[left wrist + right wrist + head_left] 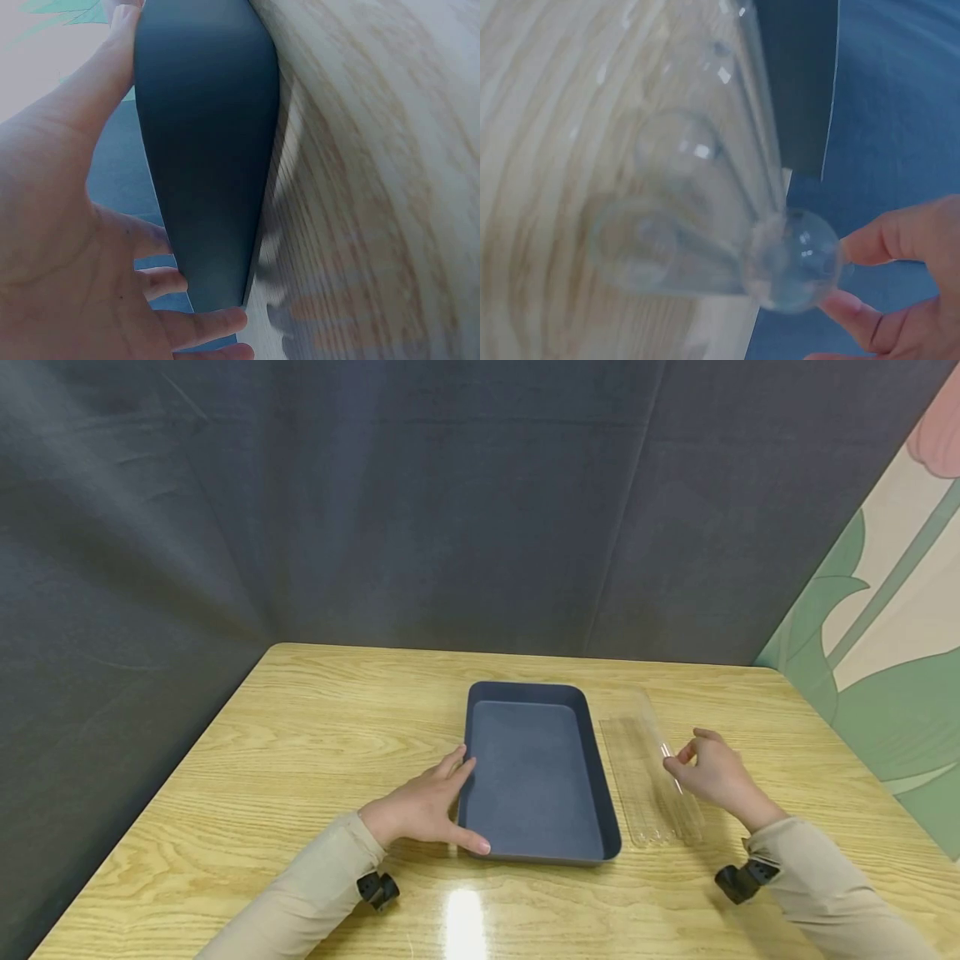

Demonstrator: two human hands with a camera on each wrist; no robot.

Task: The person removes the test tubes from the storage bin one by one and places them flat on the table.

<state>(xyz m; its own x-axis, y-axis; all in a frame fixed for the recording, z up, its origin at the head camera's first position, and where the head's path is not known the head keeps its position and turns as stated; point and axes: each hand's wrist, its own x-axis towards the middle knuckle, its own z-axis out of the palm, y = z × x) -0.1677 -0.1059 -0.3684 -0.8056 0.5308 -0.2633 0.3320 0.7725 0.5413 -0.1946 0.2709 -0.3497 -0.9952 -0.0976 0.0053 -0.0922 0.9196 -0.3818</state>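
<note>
A dark blue-grey rectangular baking pan (536, 777) with nothing in it lies on the wooden table. My left hand (427, 806) spans its near left corner, fingers spread and touching the rim. The left wrist view shows the pan's outer side wall (210, 150) close beside the palm. Right of the pan is a clear plastic tray (648, 785) with several long rounded channels, some of its outline hard to see. Thumb and forefinger of my right hand (712, 772) pinch the tray's right edge; in the right wrist view the rounded channel ends (795, 259) sit against the fingertips.
The pale wood-grain table (322, 718) reaches back to a dark cloth curtain (450, 527). On the right stands a panel (900, 652) with a flower-and-leaf pattern. A small black camera is strapped at each wrist.
</note>
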